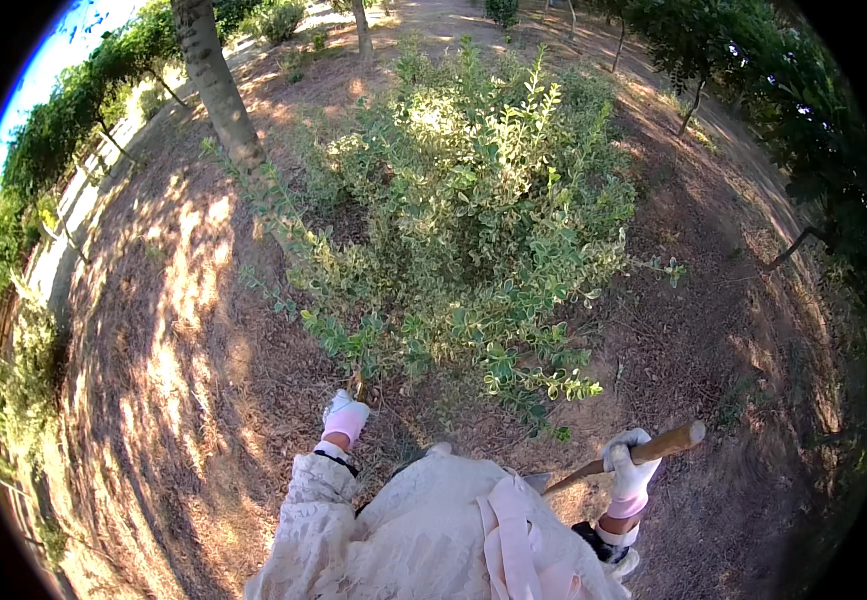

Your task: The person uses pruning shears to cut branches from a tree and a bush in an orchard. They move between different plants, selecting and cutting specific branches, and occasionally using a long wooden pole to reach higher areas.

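Observation:
Before me stands a bushy evergreen shrub (pixel 478 225) with pale-edged, variegated leaves. At its lower left edge, my left hand (pixel 345 416), in a white and pink glove, is closed around a short brown stem (pixel 359 385). Leafy shoots rise just above that fist. My right hand (pixel 630 469), gloved alike, grips the wooden handle (pixel 666 444) of a tool to the right of my body. The handle slants down to the left, towards a grey metal blade (pixel 537 481); my clothing partly hides the blade, so the tool's exact kind is unclear.
A tree trunk (pixel 215 82) rises behind the shrub on the left. Dry litter and dead grass cover the ground (pixel 178 375), with patches of sun and shade. Dark leafy trees (pixel 763 97) stand at right. A thin side shoot (pixel 658 268) juts from the shrub's right.

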{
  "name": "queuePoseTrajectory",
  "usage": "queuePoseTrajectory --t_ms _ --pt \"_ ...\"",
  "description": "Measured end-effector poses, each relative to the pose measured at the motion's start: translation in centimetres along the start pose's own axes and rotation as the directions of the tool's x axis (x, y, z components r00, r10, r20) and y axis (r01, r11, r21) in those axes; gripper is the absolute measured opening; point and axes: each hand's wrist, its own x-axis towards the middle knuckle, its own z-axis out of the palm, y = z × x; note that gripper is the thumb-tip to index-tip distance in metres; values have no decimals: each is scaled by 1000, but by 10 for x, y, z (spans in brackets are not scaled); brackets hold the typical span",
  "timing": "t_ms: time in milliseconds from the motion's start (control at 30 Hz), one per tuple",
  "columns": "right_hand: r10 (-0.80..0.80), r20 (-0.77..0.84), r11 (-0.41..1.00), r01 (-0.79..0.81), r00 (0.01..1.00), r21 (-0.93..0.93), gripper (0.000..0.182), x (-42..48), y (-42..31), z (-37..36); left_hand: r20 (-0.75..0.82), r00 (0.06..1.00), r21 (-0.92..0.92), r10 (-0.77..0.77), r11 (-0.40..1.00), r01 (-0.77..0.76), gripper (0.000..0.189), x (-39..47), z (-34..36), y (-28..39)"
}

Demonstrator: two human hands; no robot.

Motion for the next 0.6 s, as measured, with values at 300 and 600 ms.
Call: queuePoseTrajectory --t_ms 300,600 --pt "61 182 996 -71 981 45 33 -2 -1 -2 30 973 -240 231 946 -217 36 1 12 -34" --pt "-120 981 885 -431 151 175 54 0 -47 -2 83 250 283 965 217 -934 35 -128 -89 111"
